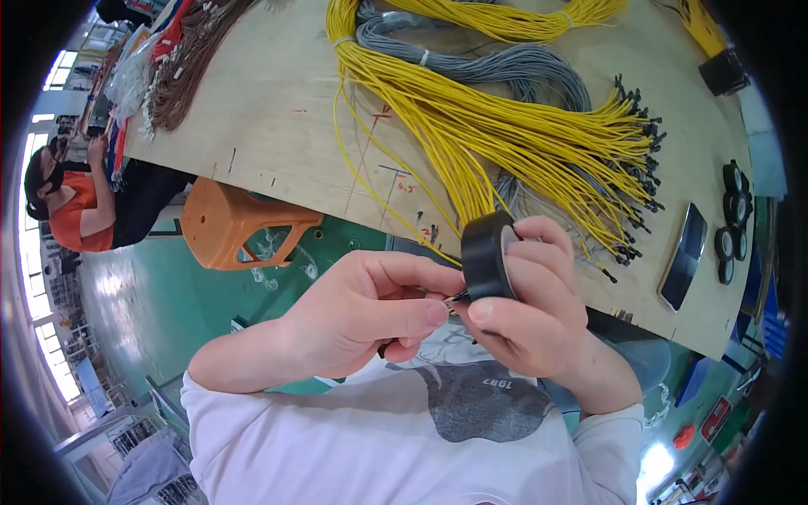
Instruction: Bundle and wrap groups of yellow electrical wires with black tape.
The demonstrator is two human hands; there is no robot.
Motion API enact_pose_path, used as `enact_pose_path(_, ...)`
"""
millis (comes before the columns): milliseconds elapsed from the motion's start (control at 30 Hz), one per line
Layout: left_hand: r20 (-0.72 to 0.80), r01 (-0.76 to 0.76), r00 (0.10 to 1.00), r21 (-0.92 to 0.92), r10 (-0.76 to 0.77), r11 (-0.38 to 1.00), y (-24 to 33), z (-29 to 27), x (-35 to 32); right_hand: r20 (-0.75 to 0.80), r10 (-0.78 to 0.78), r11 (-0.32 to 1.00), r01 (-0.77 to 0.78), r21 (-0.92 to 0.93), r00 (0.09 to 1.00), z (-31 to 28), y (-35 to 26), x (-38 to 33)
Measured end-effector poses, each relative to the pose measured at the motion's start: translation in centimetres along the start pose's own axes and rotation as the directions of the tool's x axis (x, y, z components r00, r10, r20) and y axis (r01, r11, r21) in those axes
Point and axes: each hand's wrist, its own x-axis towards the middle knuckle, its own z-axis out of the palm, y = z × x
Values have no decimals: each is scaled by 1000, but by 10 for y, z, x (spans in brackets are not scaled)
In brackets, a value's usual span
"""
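A roll of black tape [486, 257] is held in my right hand [543, 311], its fingers curled at the roll's right side. Close beside it, my left hand [358, 311] pinches thin yellow wires [455, 305] between thumb and fingers, right below the roll. A short dark end sticks out under the left fingers. Both hands are in front of my chest, at the near edge of the table. From there yellow wires run up to a big tied bundle of yellow wires [471, 97], whose black-tipped ends fan out to the right. The fingertips partly hide the wire joint.
A tied grey wire bundle [471, 63] lies among the yellow on the wooden table [278, 109]. At right are a phone [683, 257] and several tape rolls [725, 244]. Brown wires [189, 67] lie far left. An orange stool [223, 223] and a co-worker [84, 206] are beyond the left edge.
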Motion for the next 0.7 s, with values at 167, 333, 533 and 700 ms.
enact_pose_path(167,2,-30,1000,81,30,996,5,-5,-3,131,-60,998,57,26,990,-9,3,11)
enact_pose_path(333,-32,-26,999,72,28,997,4,-11,-1,273,493,713,-564,417,826,-7,-3,20)
enact_pose_path(533,-39,-84,995,144,90,986,1,-13,-1,328,784,253,-754,606,527,-3,-10,27)
enact_pose_path(700,-55,-112,991,174,123,978,0,-11,-2,270,552,703,-614,358,789,-12,-7,20)
